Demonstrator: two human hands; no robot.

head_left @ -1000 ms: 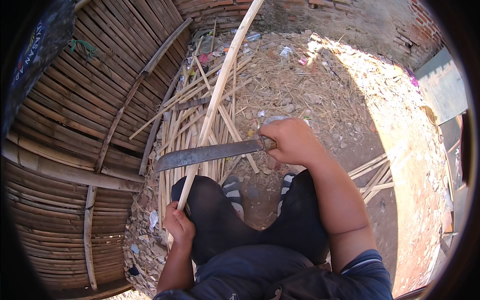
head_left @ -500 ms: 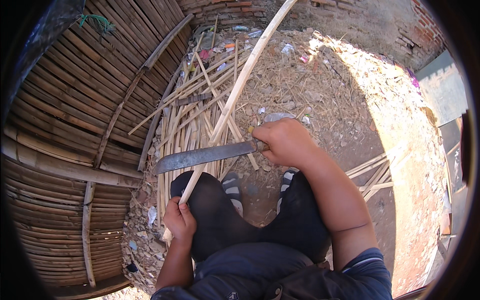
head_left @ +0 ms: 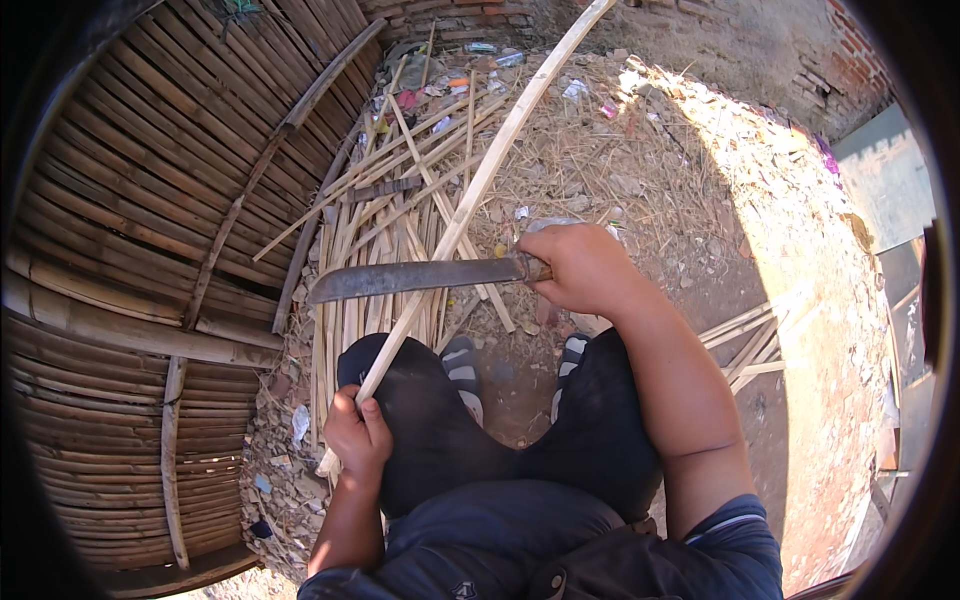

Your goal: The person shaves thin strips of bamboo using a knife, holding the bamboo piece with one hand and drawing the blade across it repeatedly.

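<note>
A long pale bamboo strip (head_left: 487, 172) slants from beside my left knee up to the far wall. My left hand (head_left: 357, 432) is closed round its near end. My right hand (head_left: 583, 266) grips the handle of a machete (head_left: 420, 276), whose broad dark blade points left. The blade lies across the strip, over its middle part, and appears to touch it. Part of the handle is hidden inside my fist.
Cut strips (head_left: 370, 255) lie in a heap ahead and left, beside a slatted bamboo wall (head_left: 120, 200). More strips (head_left: 745, 345) rest at the right. Shavings and litter cover the ground up to a brick wall (head_left: 690, 45). My sandalled feet (head_left: 462, 370) are below the blade.
The machete and my right hand have moved up and away from me along the strip. My left hand keeps its grip, and the strip's far end has shifted slightly right.
</note>
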